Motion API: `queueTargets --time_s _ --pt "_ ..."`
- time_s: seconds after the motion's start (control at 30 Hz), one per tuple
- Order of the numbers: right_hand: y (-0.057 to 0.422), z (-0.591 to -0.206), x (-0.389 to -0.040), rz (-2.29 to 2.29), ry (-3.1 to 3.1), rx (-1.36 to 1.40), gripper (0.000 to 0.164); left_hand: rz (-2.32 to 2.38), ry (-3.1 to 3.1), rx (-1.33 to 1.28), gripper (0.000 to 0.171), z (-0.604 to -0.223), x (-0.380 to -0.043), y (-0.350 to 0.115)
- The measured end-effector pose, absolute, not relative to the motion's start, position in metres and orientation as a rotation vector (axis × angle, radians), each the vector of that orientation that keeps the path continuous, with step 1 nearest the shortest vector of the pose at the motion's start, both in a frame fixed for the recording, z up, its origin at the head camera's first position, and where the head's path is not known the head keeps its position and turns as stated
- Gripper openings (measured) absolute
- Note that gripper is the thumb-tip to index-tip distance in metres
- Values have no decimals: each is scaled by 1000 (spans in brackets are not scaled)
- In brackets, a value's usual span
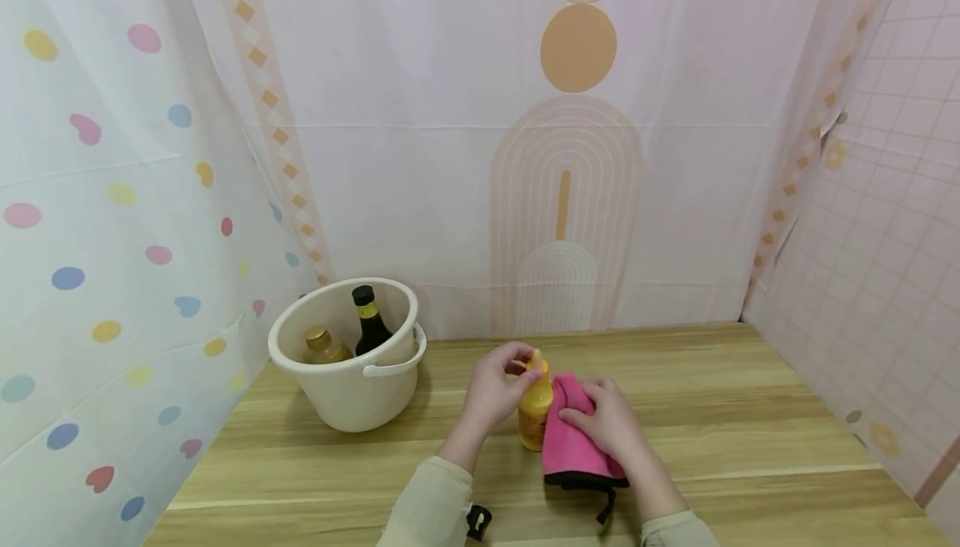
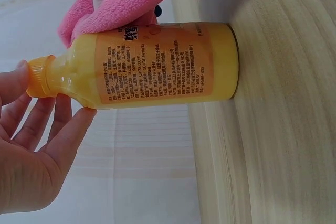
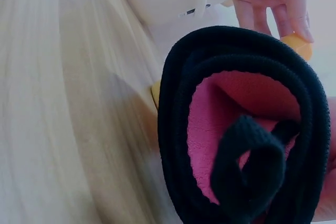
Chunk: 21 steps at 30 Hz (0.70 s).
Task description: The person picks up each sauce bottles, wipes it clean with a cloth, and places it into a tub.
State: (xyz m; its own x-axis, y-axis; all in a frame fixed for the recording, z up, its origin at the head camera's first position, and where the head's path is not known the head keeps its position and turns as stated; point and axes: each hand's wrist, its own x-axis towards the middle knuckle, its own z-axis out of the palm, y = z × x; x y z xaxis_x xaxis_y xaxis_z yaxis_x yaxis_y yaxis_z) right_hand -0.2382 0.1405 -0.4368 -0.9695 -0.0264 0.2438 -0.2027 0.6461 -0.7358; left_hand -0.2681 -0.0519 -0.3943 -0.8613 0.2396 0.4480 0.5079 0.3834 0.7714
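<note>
A yellow squeeze bottle [image 1: 532,426] with a printed label and an orange-yellow cap [image 2: 42,77] stands upright on the table. My left hand [image 1: 495,387] holds it at the top, thumb and fingers around the cap and neck. In my right hand [image 1: 611,420] is a pink fleece cleaning mitt [image 1: 573,445], gripped from its right side. The mitt lies against the bottle's side and covers part of the label in the left wrist view. Its black-edged opening [image 3: 173,77] faces the right wrist camera, with a black loop [image 3: 249,166] hanging at it.
To the left stands a cream bucket [image 1: 352,401] with its handle down. A dark bottle [image 1: 371,326] with a black cap and a gold-capped bottle [image 1: 326,347] lean inside it. Near my left sleeve shows a black buckle [image 1: 478,522]. Patterned curtains [image 1: 420,197] hang behind the wooden table [image 1: 720,447].
</note>
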Motion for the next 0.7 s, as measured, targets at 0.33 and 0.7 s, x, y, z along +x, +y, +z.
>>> queueTargets --time_s 0.33,0.7 --pt "142 -448 -243 1124 -2773 214 48 -1465 -2378 -659 17 -395 -268 -51" --pt "140 -458 -251 948 -2833 311 24 -1455 -2394 -647 17 -395 -269 -51"
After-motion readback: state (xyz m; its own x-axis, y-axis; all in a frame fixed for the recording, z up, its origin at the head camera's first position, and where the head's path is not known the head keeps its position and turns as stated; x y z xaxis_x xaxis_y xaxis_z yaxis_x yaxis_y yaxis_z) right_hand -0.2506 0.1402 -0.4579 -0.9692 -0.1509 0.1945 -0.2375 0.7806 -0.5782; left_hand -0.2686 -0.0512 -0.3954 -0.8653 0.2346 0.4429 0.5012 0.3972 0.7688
